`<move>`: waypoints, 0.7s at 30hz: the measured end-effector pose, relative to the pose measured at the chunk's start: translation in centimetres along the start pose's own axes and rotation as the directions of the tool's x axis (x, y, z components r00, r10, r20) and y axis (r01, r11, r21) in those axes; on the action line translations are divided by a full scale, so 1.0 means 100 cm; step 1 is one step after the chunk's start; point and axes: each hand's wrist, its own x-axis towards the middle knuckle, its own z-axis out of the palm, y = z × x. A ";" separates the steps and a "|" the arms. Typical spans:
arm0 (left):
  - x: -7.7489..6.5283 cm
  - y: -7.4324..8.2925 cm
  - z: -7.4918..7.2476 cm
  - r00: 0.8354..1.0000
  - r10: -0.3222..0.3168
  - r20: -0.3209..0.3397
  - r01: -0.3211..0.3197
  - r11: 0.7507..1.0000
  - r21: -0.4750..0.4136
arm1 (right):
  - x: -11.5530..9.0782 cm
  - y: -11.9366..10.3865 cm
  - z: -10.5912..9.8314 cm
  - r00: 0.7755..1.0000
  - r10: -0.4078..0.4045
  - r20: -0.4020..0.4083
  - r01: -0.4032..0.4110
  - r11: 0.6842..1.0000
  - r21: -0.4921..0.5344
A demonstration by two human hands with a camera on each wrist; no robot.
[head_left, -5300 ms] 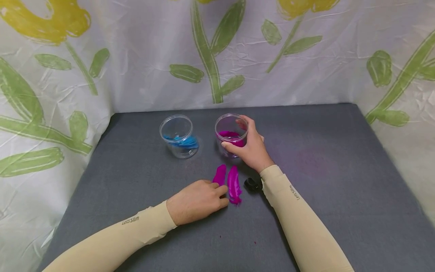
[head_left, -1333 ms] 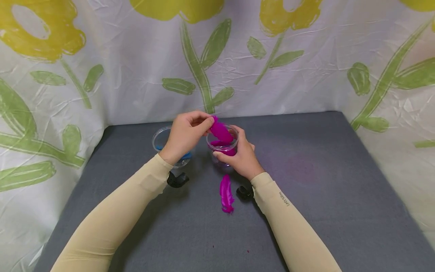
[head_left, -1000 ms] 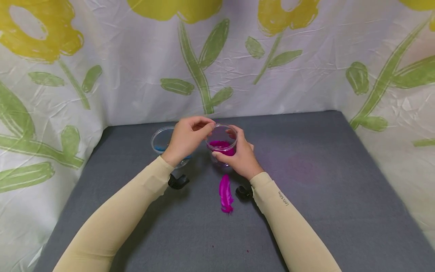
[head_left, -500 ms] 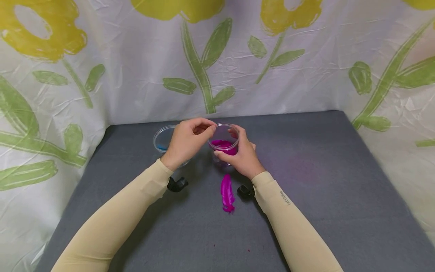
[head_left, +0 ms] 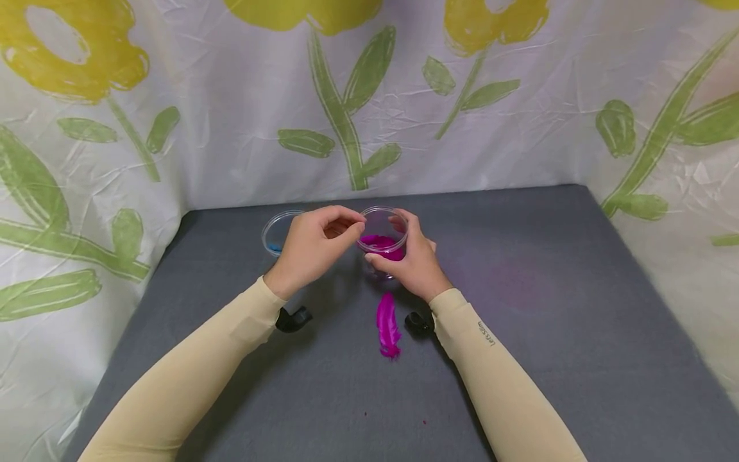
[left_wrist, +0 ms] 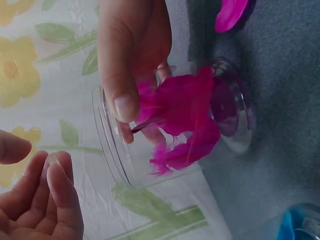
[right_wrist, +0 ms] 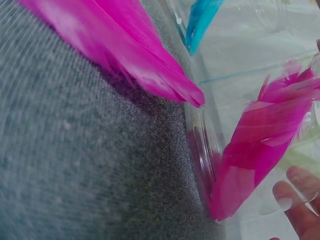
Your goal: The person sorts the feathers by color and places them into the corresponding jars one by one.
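Observation:
My right hand [head_left: 412, 256] grips a clear plastic jar [head_left: 382, 221] from its right side, thumb in front. Magenta feathers [left_wrist: 185, 105] lie inside it. Beside the jar's rim hovers my left hand [head_left: 314, 247], holding nothing; the left wrist view shows its thumb and bent fingers [left_wrist: 65, 195] apart. On the table in front of the jar lies one loose magenta feather [head_left: 388, 326]. A second clear jar [head_left: 276, 224] with blue feathers [right_wrist: 200, 22] stands to the left, partly hidden behind my left hand.
The grey cloth-covered table [head_left: 548, 333] carries a few tiny dark specks near its front. A white curtain [head_left: 231, 96] with painted yellow flowers hangs behind and at both sides. Black wrist cameras [head_left: 294, 319] sit under both sleeves.
My left hand picked one of two loose magenta feathers off the table, carried it to the jar and let it drop inside. Lately it has barely moved. My right hand keeps holding the jar.

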 end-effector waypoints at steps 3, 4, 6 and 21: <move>-0.008 0.003 0.000 1.000 0.028 0.014 -0.028 1.000 0.002 | 0.000 0.000 0.001 1.000 0.001 0.005 -0.001 1.000 -0.003; -0.010 0.003 0.001 0.999 0.043 0.021 -0.044 0.999 0.003 | 0.000 0.000 0.001 1.000 0.001 0.006 -0.001 1.000 -0.002; -0.015 0.005 0.003 0.996 0.081 0.038 -0.081 0.997 -0.002 | 0.000 0.000 0.000 1.000 -0.001 0.009 0.001 1.000 -0.002; -0.054 0.005 0.033 0.864 0.399 0.307 -0.448 0.887 0.107 | 0.000 -0.001 0.000 1.000 -0.009 0.005 0.009 1.000 0.010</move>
